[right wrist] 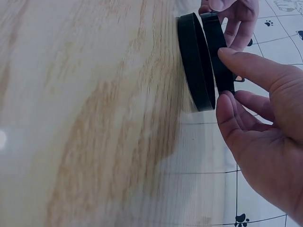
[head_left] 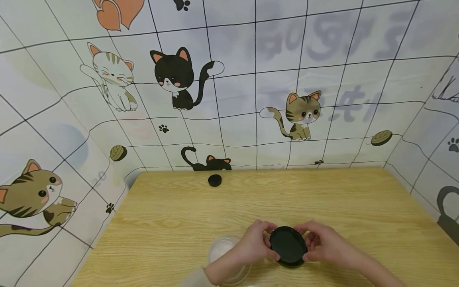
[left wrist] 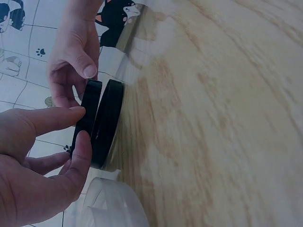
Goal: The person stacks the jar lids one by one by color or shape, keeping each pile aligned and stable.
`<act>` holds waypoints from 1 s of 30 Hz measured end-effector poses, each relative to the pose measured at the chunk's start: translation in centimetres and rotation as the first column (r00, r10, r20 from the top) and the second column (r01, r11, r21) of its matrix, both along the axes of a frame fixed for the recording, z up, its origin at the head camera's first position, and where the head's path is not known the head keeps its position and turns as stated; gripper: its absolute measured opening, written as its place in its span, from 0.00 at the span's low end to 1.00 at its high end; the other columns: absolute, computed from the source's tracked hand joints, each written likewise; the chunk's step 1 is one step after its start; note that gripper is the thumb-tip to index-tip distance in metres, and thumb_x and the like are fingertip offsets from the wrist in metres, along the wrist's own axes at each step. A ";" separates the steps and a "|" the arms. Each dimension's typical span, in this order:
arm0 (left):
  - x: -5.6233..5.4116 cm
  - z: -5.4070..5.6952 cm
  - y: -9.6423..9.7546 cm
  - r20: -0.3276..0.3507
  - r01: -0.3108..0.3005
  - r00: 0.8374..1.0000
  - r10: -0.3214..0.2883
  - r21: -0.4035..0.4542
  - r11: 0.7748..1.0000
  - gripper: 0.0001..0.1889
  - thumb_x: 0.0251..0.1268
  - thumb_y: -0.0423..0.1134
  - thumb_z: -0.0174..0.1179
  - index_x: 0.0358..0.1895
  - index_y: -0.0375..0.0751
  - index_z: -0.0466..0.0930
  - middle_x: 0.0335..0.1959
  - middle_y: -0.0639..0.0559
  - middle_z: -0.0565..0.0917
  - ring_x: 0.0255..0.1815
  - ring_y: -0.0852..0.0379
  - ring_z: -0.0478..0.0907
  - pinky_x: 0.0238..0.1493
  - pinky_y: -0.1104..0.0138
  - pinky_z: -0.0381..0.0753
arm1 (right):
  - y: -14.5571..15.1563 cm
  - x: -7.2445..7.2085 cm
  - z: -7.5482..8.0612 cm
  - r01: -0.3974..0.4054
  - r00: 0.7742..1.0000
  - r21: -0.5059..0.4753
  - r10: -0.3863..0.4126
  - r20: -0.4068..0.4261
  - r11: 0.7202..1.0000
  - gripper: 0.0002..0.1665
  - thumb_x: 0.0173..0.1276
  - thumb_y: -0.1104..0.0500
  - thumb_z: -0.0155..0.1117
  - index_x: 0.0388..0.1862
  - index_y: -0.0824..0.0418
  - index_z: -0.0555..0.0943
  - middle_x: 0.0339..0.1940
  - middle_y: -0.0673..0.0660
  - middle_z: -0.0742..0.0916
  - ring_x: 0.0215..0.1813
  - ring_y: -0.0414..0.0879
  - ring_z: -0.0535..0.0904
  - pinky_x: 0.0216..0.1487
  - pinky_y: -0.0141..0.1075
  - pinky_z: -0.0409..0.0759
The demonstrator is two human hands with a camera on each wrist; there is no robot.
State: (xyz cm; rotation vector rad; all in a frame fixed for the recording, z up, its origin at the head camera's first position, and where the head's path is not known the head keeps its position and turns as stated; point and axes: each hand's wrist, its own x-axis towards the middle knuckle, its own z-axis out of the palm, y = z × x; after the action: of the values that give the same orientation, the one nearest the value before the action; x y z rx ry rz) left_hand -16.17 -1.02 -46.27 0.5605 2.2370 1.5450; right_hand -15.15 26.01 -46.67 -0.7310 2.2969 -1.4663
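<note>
Both hands pinch a round, shallow black lid (head_left: 288, 244) from opposite sides. My left hand (head_left: 254, 242) has its thumb and fingers at the lid's left edge, and my right hand (head_left: 324, 244) grips the right edge. Just beneath is a second black round piece (left wrist: 109, 120) with an upright rim, lying on the table. In the right wrist view a narrow wedge-shaped gap shows between the held lid (right wrist: 217, 49) and this lower piece (right wrist: 194, 61). A clear round plastic container (head_left: 219, 248) is partly hidden under my left forearm.
A small black round disc (head_left: 214, 180) lies near the back edge of the wooden table (head_left: 172, 215). Behind and at both sides hangs a white sheet (head_left: 236, 95) with grid lines and printed cats.
</note>
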 end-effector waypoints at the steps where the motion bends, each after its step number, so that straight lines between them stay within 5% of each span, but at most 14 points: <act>1: 0.0 0.0 0.0 0.001 0.002 1.000 -0.002 -0.004 1.000 0.34 0.41 0.21 0.79 0.59 0.35 0.80 0.44 0.53 0.72 0.31 0.64 0.75 0.33 0.73 0.77 | -0.1 0.0 -0.1 0.000 1.000 0.009 0.000 -0.010 1.000 0.38 0.59 0.65 0.79 0.66 0.74 0.73 0.53 0.63 0.79 0.38 0.44 0.78 0.34 0.34 0.78; 9: 0.0 -0.1 0.1 0.019 0.011 1.000 -0.010 -0.040 0.999 0.34 0.41 0.21 0.78 0.59 0.34 0.79 0.44 0.52 0.72 0.30 0.65 0.73 0.33 0.73 0.76 | -0.5 0.0 -0.5 0.007 1.000 0.013 -0.007 0.022 1.000 0.40 0.55 0.66 0.81 0.65 0.75 0.74 0.52 0.62 0.79 0.39 0.41 0.76 0.36 0.34 0.79; 23: -0.1 -0.7 0.3 -0.004 -0.003 1.000 0.003 -0.059 0.998 0.36 0.36 0.19 0.78 0.58 0.34 0.79 0.42 0.54 0.70 0.29 0.66 0.72 0.35 0.73 0.75 | -0.7 -0.1 -1.0 0.020 0.997 0.083 -0.014 -0.073 0.996 0.40 0.53 0.62 0.83 0.63 0.73 0.76 0.50 0.58 0.79 0.38 0.38 0.74 0.35 0.33 0.78; 30: -0.7 -0.3 -0.8 0.048 -0.036 0.998 0.035 0.008 0.999 0.39 0.40 0.20 0.78 0.63 0.39 0.77 0.47 0.52 0.71 0.33 0.62 0.74 0.32 0.71 0.77 | -0.9 0.1 -0.7 0.075 0.988 0.089 -0.062 -0.143 0.993 0.42 0.52 0.60 0.85 0.64 0.69 0.77 0.51 0.58 0.79 0.35 0.40 0.75 0.32 0.33 0.78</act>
State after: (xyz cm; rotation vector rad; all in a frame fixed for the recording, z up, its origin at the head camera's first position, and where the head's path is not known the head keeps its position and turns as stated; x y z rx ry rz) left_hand -16.84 -1.78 -46.58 0.4836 2.2163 1.5699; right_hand -15.02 25.12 -47.32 -0.7566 2.5011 -1.3636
